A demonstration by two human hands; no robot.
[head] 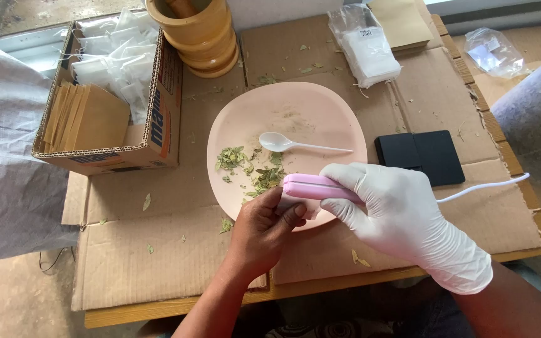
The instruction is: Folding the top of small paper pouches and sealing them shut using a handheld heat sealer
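Observation:
My right hand (402,216), in a white glove, grips a pink handheld sealer (311,186) with a white cord (483,186) running off to the right. My bare left hand (264,228) pinches a small white sachet (308,209) held in the sealer's jaws, over the near rim of a pale pink plate (320,112). On the plate lie crumbled dried green leaves (248,166) and a white plastic spoon (283,144).
A cardboard box (158,134) at the left holds brown envelopes and white sachets. A wooden mortar (198,34) stands behind the plate. A bag of sachets (367,47), brown envelopes (402,22) and a black flat device (419,155) lie at the right on cardboard sheets.

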